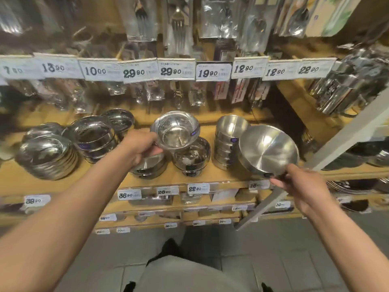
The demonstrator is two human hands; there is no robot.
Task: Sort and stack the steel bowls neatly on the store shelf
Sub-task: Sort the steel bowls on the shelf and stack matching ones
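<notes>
Small shiny steel bowl point(175, 131) held up and tipped over the shelf point(210, 175), big dull steel bowl point(268, 151) tilted at right, bowl stacks point(228, 142) standing on shelf

Two hands up, left hand point(140, 149) and right hand point(303, 186), one steel bowl each. Roughly seven bowl stacks on the shelf point(101, 175), nine price tags point(212, 72) above.

Mirror-glossy steel bowl point(176, 131); brushed matt steel bowl point(268, 150); wooden shelf point(223, 175); paper price tags point(213, 72)
</notes>
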